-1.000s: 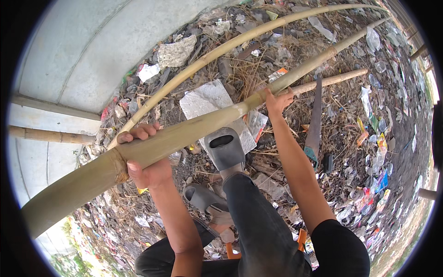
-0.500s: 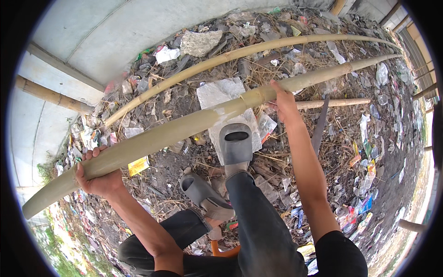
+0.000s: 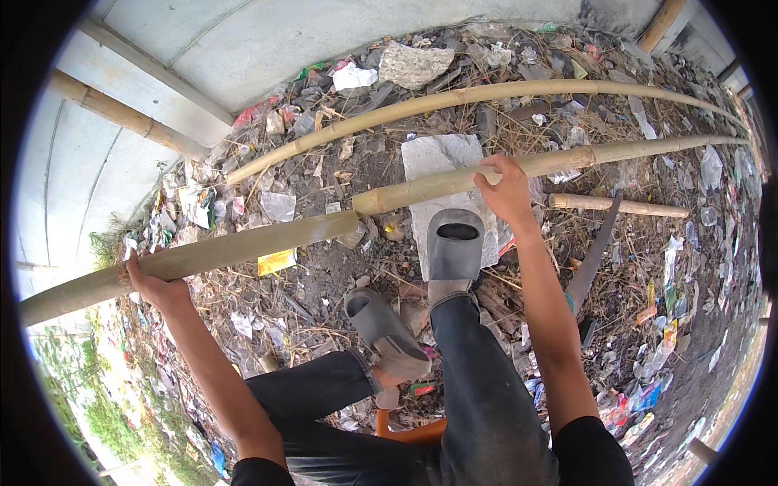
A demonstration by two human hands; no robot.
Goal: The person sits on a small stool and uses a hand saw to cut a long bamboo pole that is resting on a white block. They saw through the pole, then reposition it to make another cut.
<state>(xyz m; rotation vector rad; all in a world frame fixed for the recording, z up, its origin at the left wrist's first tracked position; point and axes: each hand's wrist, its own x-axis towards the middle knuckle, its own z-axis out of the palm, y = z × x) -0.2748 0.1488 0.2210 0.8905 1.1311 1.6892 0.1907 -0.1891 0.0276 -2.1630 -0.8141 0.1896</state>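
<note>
Two green bamboo lengths meet end to end at an offset joint in the middle. My left hand [image 3: 156,287] is closed around the thick left bamboo piece [image 3: 259,244], which slopes down to the left. The right bamboo piece [image 3: 421,191] runs far off to the right, and my right hand [image 3: 509,194] grips it with the fingers over its top. Under it lies a pale flat stone slab [image 3: 421,231], where my right sandal [image 3: 455,247] rests. A handsaw [image 3: 590,271] lies right of my right forearm, its blade tip by a short bamboo stick [image 3: 632,206].
A long yellowish bamboo pole [image 3: 454,99] lies beyond, curving across the ground. Litter and dry stalks cover the dirt. At the back stand a grey wall [image 3: 324,36] and a rock [image 3: 415,65]. Something orange [image 3: 413,431] shows beneath my legs.
The bamboo, one straight line before, has come apart into two pieces at the middle. My left hand has moved left and up with its piece; the view has shifted somewhat.
</note>
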